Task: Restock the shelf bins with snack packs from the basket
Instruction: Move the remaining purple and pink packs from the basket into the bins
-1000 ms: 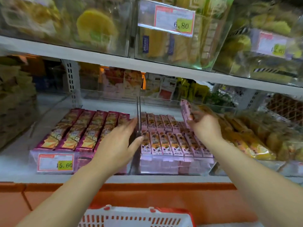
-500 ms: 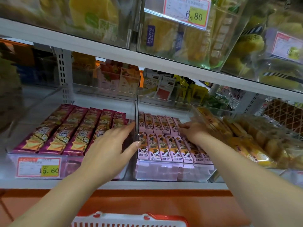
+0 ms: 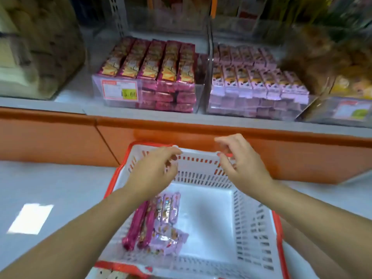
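Both hands hovered over the far end of a white basket (image 3: 254, 228) with a red rim, which stood on the pale floor (image 3: 50, 188) just in front of the shelf (image 3: 40, 106). The left hand (image 3: 155, 170) hung palm down with its fingers (image 3: 171, 156) loosely curled and a little apart, holding nothing. The right hand (image 3: 241, 164) was beside it, well apart from it, its fingers (image 3: 222, 158) also loosely bent and empty, the forefinger stretched toward the far left. In the near left part of the basket lay the remaining snack packs: two long dark pink packs (image 3: 138, 224) side by side, and touching them on the right a small heap of pale pink packs (image 3: 169, 234). On the shelf beyond, the left clear bin (image 3: 198, 93) held rows of dark pink packs stacked in layers, with a price tag (image 3: 120, 90) on its front. Just right of it, the right clear bin (image 3: 251, 110) held two rows of pale pink packs over lower layers. Further bins of yellow and brown goods flanked them, too blurred to make out.
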